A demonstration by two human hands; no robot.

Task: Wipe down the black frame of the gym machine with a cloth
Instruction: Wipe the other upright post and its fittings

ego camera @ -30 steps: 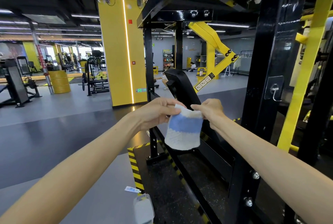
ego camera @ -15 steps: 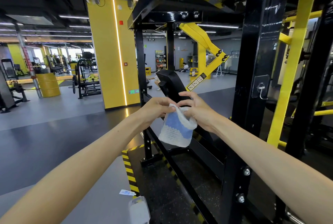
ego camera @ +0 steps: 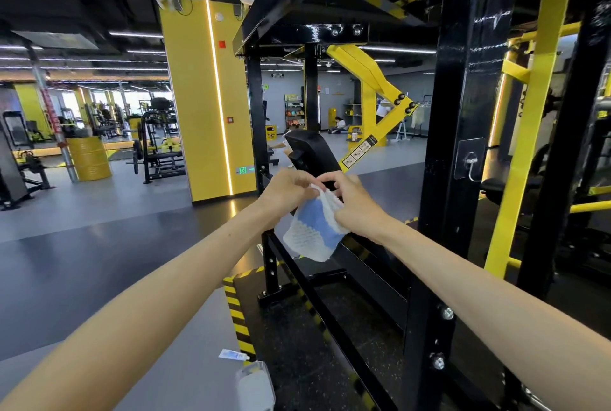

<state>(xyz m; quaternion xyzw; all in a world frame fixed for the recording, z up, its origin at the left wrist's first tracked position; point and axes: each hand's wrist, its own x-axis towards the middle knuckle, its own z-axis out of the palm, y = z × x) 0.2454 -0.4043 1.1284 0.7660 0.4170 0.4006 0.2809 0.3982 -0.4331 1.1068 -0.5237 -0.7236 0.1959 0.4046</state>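
You're looking past a yellow pillar; a yellow drum is standing far left, a small tube lying on the floor.

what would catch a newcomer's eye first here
At centre, the left hand and right hand pinch the top edge of a white and blue cloth hanging between them. Just right of it rises the glossy black frame of the gym machine, with yellow bars beside it. A tall yellow pillar with a lit strip stands at left.
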